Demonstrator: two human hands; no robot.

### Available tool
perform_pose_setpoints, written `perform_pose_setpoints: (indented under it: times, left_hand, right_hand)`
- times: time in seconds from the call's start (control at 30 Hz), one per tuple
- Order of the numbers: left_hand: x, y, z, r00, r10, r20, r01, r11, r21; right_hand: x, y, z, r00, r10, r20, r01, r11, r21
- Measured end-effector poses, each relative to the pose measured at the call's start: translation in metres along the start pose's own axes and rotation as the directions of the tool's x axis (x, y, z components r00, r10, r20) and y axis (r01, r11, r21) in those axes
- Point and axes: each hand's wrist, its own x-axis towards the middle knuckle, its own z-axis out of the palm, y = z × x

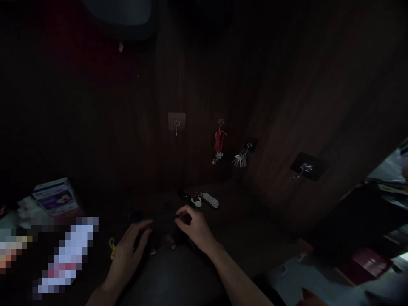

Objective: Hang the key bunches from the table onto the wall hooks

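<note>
The scene is very dark. Over the dark surface, my left hand is open, its fingers stretched forward and the thumb apart. Beside it lies a yellow cord loop. My right hand is closed in a pinch, thumb and forefinger tips meeting; whatever they hold, if anything, is lost in the dark. Just beyond it lie a silver-grey key fob and a round white tag by a metal ring. Between my hands is a small item with a metal end, too dim to name.
On the wooden back wall are a bare hook and keys on a red lanyard. A bunch of keys hangs near the corner. Another hook is on the right wall. A purple-and-white box stands at left.
</note>
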Motion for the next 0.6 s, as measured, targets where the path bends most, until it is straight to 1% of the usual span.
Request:
perform_pose_setpoints:
  times: [0.07,0.13,0.2,0.37,0.47,0.6]
  left_hand:
    - [0.000,0.003,0.001,0.999,0.030,0.033,-0.030,0.999,-0.023]
    - [0.000,0.006,0.001,0.995,0.051,0.082,-0.047,0.998,-0.049]
    - [0.000,0.009,0.001,0.992,0.052,0.117,-0.044,0.997,-0.067]
    - [0.001,0.012,0.001,0.993,0.023,0.119,-0.012,0.996,-0.090]
    - [0.002,0.013,0.001,0.993,-0.010,0.116,0.021,0.995,-0.093]
    - [0.001,0.011,0.002,0.995,-0.084,0.056,0.089,0.991,-0.097]
  right_hand:
    - [-0.005,-0.004,0.010,0.998,-0.057,0.034,0.054,0.995,0.084]
    - [-0.008,-0.007,0.019,0.994,-0.086,0.070,0.080,0.993,0.092]
    - [-0.011,-0.007,0.028,0.992,-0.090,0.085,0.083,0.993,0.080]
    - [-0.015,-0.004,0.038,0.992,-0.090,0.086,0.079,0.989,0.124]
    - [-0.017,-0.003,0.039,0.989,-0.075,0.126,0.047,0.977,0.210]
    - [-0.018,-0.005,0.038,0.964,-0.001,0.267,-0.086,0.945,0.315]
